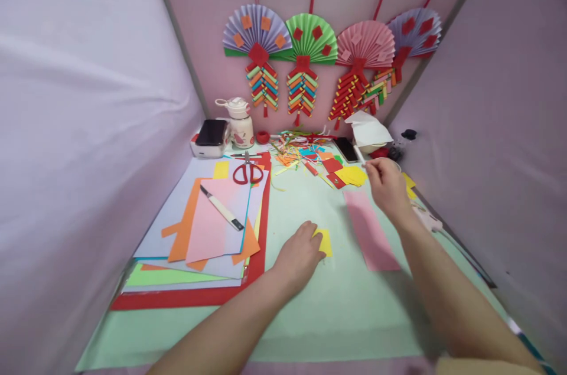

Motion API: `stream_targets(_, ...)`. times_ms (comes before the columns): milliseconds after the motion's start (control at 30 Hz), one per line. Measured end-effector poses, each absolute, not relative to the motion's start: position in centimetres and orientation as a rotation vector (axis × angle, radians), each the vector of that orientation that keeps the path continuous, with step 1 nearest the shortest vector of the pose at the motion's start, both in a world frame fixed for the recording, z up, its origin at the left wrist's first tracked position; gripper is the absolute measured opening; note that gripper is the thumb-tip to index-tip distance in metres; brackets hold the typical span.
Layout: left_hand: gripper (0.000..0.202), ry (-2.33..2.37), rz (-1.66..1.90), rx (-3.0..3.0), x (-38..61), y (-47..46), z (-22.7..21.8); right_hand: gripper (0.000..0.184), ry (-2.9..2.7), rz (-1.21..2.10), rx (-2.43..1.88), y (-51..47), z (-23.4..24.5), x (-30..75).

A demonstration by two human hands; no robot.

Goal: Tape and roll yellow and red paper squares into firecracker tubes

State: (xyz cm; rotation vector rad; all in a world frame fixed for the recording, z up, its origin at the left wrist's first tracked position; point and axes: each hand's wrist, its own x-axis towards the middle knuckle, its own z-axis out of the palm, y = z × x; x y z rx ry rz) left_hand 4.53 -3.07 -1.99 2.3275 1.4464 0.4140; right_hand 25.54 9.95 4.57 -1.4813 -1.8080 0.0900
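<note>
My left hand [301, 257] rests on the table with its fingers curled over the left part of a small yellow paper piece [325, 243]. Raised at the right, my right hand [386, 186] pinches a slim white stick [359, 154] whose kind I cannot make out. The stick points up and left, close to a small bowl partly covered by a white sheet [370, 129]. Beneath my right forearm lies a pink paper strip [367, 230], flat on the table.
Stacked coloured paper [208, 227] lies left, with a utility knife [221, 207] and red-handled scissors [247, 173] on top. Paper scraps [305, 153], a bottle [241, 127] and a phone [345, 149] are at the back. Paper fan decorations [312, 38] hang on the wall.
</note>
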Motion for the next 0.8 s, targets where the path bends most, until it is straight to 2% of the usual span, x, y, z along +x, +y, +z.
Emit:
stream_targets(100,0.024,1.409,0.488,2.303,4.8,-3.0,-2.2,0.028,-1.609,0.772,-1.261,6.2,3.0,21.7)
stream_targets(167,0.021,1.404,0.604,2.247,4.5,-3.0,-2.0,0.03,-1.464,1.066,-1.159,4.8,1.7,20.2)
stream_targets(333,0.023,1.529,1.174,1.724,2.9,-2.4,-0.5,0.027,-1.129,1.433,-0.963,4.2,0.2,19.7)
stream_targets(467,0.037,1.391,1.222,1.128,2.1,-1.3,0.4,0.026,-1.033,1.745,-0.835,3.4,0.7,19.4)
stream_targets(667,0.028,1.059,1.222,0.762,1.5,-0.7,0.4,0.027,-1.037,1.927,-0.831,2.7,0.6,18.8)
stream_targets(733,0.025,1.042,1.248,0.742,1.4,-0.7,0.4,0.027,-1.126,1.843,-0.92,3.0,0.2,19.1)
stream_targets(800,0.025,1.077,1.315,0.712,1.4,-0.6,0.3,0.025,-1.352,1.613,-1.104,3.2,-0.1,19.6)
